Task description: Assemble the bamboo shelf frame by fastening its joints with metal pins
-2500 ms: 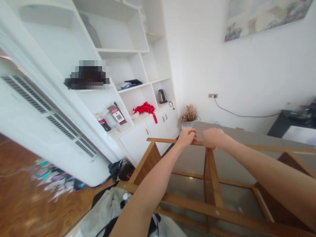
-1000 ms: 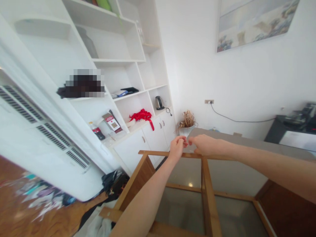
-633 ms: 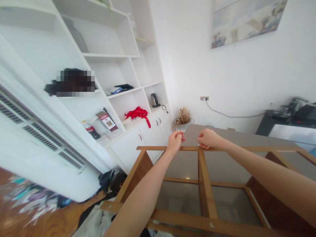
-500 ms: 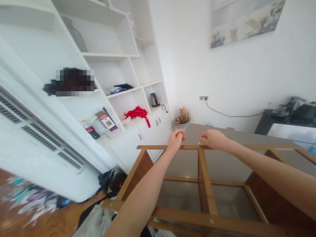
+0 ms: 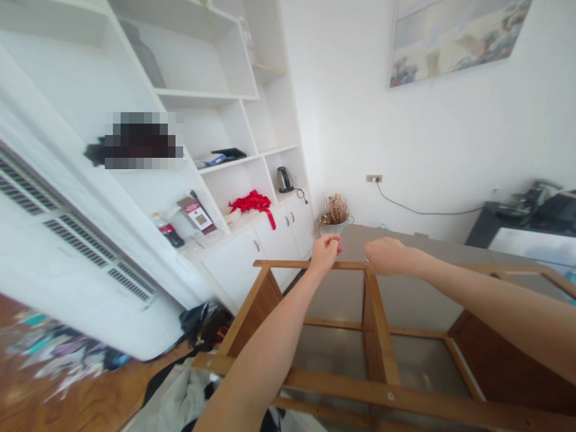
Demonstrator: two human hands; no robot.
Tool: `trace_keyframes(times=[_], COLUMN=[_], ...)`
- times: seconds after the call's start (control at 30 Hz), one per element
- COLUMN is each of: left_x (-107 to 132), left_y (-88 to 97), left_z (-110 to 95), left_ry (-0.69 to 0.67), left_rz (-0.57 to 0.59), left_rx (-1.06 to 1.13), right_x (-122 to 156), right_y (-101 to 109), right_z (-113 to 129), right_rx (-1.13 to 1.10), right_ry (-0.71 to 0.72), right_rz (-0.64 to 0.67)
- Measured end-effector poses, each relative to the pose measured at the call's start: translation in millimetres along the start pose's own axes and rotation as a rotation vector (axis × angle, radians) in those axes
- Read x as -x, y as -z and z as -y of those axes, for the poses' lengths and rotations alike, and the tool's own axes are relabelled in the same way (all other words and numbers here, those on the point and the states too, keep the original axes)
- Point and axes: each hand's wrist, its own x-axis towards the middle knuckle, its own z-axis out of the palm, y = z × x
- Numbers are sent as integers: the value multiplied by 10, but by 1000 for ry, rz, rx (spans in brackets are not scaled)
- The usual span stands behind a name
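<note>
A brown wooden frame [image 5: 382, 336] with open compartments and a middle divider stretches out in front of me. Over its far rail [image 5: 288, 264] my left hand [image 5: 326, 253] is closed, thumb pressed to curled fingers; whatever it may hold is hidden. My right hand [image 5: 387, 255] is closed too, fingertips pointing down where the divider meets the far rail. Just under those fingertips is a tiny shiny spot, too small to name. Round fastener marks [image 5: 390, 396] show on the near rail.
Behind the frame lies a large grey-brown surface [image 5: 432, 246]. White shelving [image 5: 225, 225] on the left holds a kettle [image 5: 284, 180], red cloth [image 5: 252, 202] and a cola bottle [image 5: 168, 230]. A dried plant [image 5: 335, 210] stands in the corner. Clothes [image 5: 67, 354] lie on the floor.
The view has shifted slightly. My right hand has turned a little, knuckles now facing more upward, over the same joint. My left hand stays closed above the far rail.
</note>
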Motion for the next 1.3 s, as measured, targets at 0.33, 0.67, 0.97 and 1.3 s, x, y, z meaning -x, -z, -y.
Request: trace_keyframes(times=[0.33, 0.67, 0.97, 1.3], left_x=[0, 2, -10, -33], left_y=[-1, -5, 1, -4], left_z=[21, -5, 16, 26], left_ry=[12, -1, -4, 0], left_rz=[12, 1, -1, 5], left_rx=[2, 19, 34, 46], right_x=[65, 175, -2, -445], right_y=[-109, -81, -49, 43], right_z=[-181, -227, -219, 93], right_rx=[-395, 269, 355, 22], right_ry=[6, 768, 880, 344], right_rz=[95, -255, -208, -118])
